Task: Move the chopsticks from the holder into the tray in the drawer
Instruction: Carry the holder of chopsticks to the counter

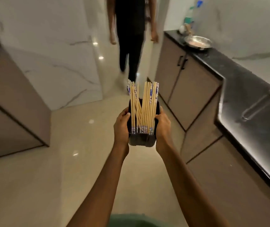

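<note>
I hold a dark holder (141, 139) out in front of me, above the floor. Several wooden chopsticks (143, 107) with blue-and-white patterned ends lie in it, their far ends sticking out past its far rim. My left hand (122, 126) grips the holder's left side, thumb curled over the rim. My right hand (162, 125) grips the right side the same way. No drawer or tray is in view.
A person in dark clothes (131, 38) stands ahead in the passage. On the right runs a black counter (239, 74) over cabinet doors (194, 89), with a metal bowl (198, 42) and bottles at its far end. A cabinet (13, 102) stands on the left.
</note>
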